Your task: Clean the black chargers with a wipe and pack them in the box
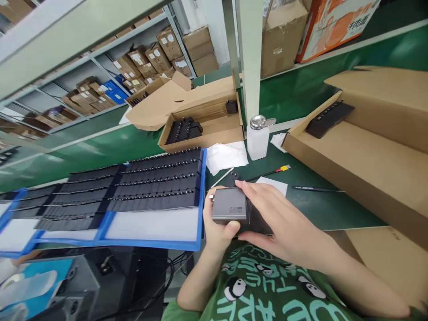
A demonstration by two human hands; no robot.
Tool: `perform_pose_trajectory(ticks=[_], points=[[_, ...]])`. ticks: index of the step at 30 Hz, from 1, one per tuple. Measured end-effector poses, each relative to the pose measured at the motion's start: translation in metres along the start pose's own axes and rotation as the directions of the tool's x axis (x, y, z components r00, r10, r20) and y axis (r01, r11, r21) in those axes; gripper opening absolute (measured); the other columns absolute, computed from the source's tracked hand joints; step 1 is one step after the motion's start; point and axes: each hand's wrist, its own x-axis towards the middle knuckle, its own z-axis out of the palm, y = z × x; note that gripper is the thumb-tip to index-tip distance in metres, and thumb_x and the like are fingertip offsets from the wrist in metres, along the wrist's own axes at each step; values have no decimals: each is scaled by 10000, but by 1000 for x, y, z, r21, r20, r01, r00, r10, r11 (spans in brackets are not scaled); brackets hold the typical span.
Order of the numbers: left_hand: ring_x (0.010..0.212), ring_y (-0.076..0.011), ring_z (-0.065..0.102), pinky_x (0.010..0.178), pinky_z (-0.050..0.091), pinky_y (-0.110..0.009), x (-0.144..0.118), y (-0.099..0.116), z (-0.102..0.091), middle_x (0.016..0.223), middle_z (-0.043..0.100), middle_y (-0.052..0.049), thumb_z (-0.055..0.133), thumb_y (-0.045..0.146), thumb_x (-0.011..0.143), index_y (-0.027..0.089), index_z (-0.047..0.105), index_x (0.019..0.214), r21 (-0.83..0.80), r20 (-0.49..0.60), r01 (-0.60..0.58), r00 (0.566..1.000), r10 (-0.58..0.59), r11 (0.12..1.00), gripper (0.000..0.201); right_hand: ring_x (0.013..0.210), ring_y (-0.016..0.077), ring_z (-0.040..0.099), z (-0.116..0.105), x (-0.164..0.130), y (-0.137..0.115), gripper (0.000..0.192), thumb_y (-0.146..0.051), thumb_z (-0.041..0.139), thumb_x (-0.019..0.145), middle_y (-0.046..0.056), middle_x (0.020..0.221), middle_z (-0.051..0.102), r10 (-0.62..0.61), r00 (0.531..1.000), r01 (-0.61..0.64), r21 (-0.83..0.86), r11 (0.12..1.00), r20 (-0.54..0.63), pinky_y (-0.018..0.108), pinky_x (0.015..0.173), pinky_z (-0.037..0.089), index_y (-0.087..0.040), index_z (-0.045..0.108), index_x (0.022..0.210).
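Charger block (230, 205) dark grey, boxy, held by both hands

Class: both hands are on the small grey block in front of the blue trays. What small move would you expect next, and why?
Probably setting the grey block beside the black parts on the blue tray: the left hand grips it, the right hand covers it, and the tray's near strip is bare.
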Motion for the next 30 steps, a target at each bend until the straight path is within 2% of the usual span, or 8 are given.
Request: perform_pose_trajectory(ticks=[5, 12, 17, 19, 22, 24, 26, 30], points=[[864, -204, 680, 747, 573, -335, 11, 15, -3, 999, 669, -44, 824, 606, 675, 245, 622, 1117, -92, -55, -171, 985, 166, 981, 606, 1362, 216, 518, -13, -8, 2, 736, -240, 569, 979, 121, 1476, 515, 123, 992, -122, 80, 989, -10, 397, 1116, 507, -258, 172, 1598], [919, -250, 664, 786, 561, -390, 21, 16, -9, 1023, 679, -72, 852, 555, 644, 234, 619, 1169, 122, 76, -331, 943, 324, 936, 658, 1349, 226, 518, -22, -12, 4, 750, -330, 681, 924, 142, 1431, 484, 117, 993, -117, 145, 982, 13, 339, 1055, 546, -249, 287, 1557], [918, -264, 688, 799, 578, -404, 23, 13, -10, 1039, 695, -86, 860, 659, 598, 235, 616, 1203, 72, 117, -390, 917, 381, 918, 778, 1274, 223, 554, -24, -11, 7, 670, -268, 719, 894, 112, 1358, 525, 156, 988, -153, 256, 955, 9, 326, 962, 585, -305, 420, 1493], [921, -265, 703, 776, 583, -372, 20, 12, -9, 1067, 694, -91, 865, 719, 499, 245, 585, 1280, 12, 92, -331, 940, 329, 944, 956, 1215, 222, 592, -20, -13, 13, 611, -277, 765, 852, 96, 1334, 554, 244, 970, -212, 452, 867, -14, 314, 904, 605, -325, 524, 1411], [903, -259, 715, 685, 572, -311, 16, 14, -8, 1064, 695, -88, 831, 779, 405, 258, 507, 1378, -62, 32, -252, 967, 254, 966, 1151, 1050, 231, 689, -13, -18, 28, 514, -378, 824, 791, 83, 1211, 660, 423, 905, -215, 817, 536, -39, 352, 850, 632, -315, 643, 1268], [901, -255, 711, 669, 566, -300, 14, 16, -8, 1043, 696, -80, 810, 801, 391, 266, 493, 1387, -72, 8, -258, 966, 260, 963, 1174, 927, 223, 729, -9, -22, 36, 415, -442, 802, 802, 65, 1067, 723, 492, 870, -177, 908, 380, -37, 377, 829, 641, -312, 688, 1179], [912, -250, 710, 702, 578, -312, 15, 18, -7, 1056, 688, -75, 812, 795, 402, 277, 495, 1378, -77, -6, -280, 960, 280, 957, 1149, 902, 225, 741, -7, -26, 42, 388, -474, 774, 819, 64, 1031, 744, 502, 864, -171, 922, 349, -29, 386, 814, 646, -313, 698, 1163], [936, -249, 718, 765, 603, -346, 14, 21, -5, 1083, 674, -77, 833, 751, 454, 273, 512, 1347, -50, -28, -289, 957, 288, 956, 1062, 995, 256, 742, -7, -30, 43, 629, -488, 772, 818, 103, 1243, 706, 450, 892, -203, 925, 321, 39, 423, 798, 654, -319, 563, 1387]])
